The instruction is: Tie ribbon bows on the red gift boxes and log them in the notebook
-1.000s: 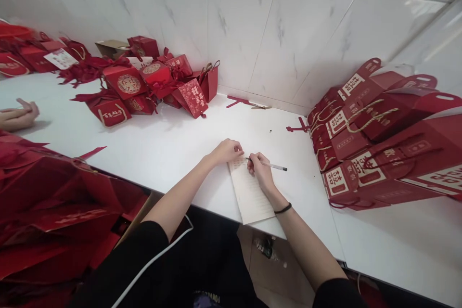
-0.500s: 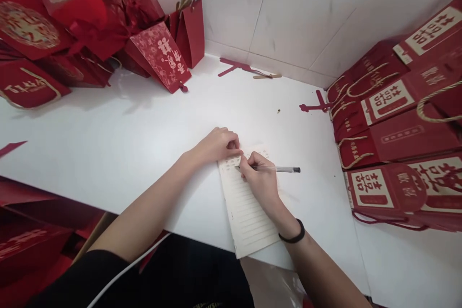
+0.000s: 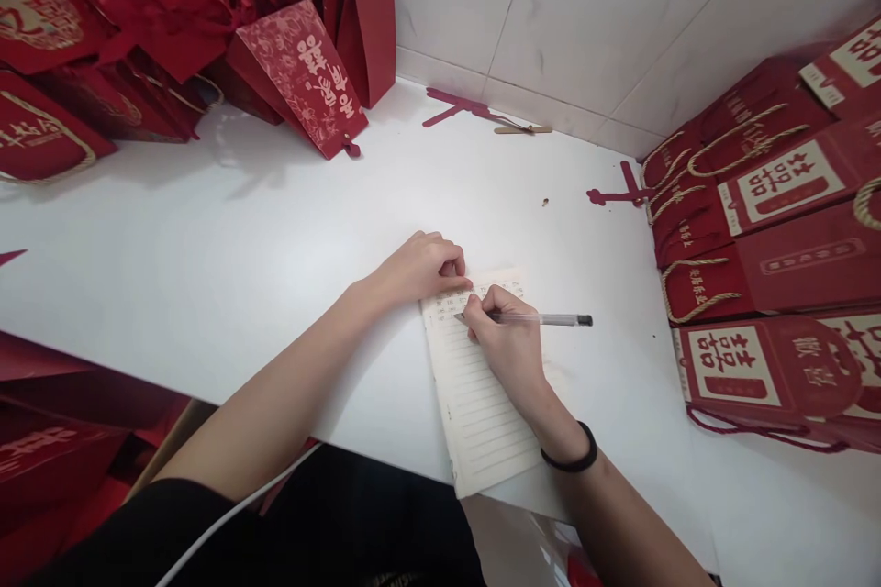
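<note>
A lined paper notepad (image 3: 485,422) lies slightly tilted on the white table, with rows of small handwriting across its top lines. My right hand (image 3: 506,339) is closed around a clear pen (image 3: 561,319) with a black end, and its tip touches the paper at the left part of a written row. My left hand (image 3: 430,264) rests at the notepad's top left corner, fingers curled, its thumb lying on the top edge and holding the paper down. What lies under the left palm is hidden.
Red gift bags (image 3: 309,78) crowd the back left. More red boxes with rope handles (image 3: 740,362) line the right side. Dark red ribbon pieces (image 3: 454,105) lie by the tiled wall (image 3: 564,27). A white cable (image 3: 234,514) crosses near my left arm.
The camera view has shifted a little, so most things sit slightly differently in the picture. My right hand still has the pen on the paper, and my left hand stays at the notepad's top edge.
</note>
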Motion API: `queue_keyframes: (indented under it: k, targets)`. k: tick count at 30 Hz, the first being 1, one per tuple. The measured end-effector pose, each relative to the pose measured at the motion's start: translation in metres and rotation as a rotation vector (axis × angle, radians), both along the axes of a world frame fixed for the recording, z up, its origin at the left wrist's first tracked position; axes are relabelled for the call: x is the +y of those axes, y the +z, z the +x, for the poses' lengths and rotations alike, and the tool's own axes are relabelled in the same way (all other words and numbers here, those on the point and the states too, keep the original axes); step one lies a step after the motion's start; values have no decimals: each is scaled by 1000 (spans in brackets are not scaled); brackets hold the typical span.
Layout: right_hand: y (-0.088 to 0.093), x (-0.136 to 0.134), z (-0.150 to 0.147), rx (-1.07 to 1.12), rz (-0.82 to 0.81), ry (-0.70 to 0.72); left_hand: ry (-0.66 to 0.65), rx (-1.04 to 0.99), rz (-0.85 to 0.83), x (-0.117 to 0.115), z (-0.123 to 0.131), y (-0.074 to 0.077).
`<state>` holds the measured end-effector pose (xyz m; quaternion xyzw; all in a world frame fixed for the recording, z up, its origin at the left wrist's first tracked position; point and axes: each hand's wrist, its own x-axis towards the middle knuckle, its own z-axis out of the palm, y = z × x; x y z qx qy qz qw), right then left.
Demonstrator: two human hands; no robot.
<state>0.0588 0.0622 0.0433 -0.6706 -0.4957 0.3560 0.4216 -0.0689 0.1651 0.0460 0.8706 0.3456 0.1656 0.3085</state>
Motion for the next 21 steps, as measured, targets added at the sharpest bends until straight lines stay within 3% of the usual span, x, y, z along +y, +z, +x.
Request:
queue_keyframes:
  k: [21]
  targets:
    - [0, -1, 1, 39, 46, -54, 1, 1, -2, 0, 0, 1]
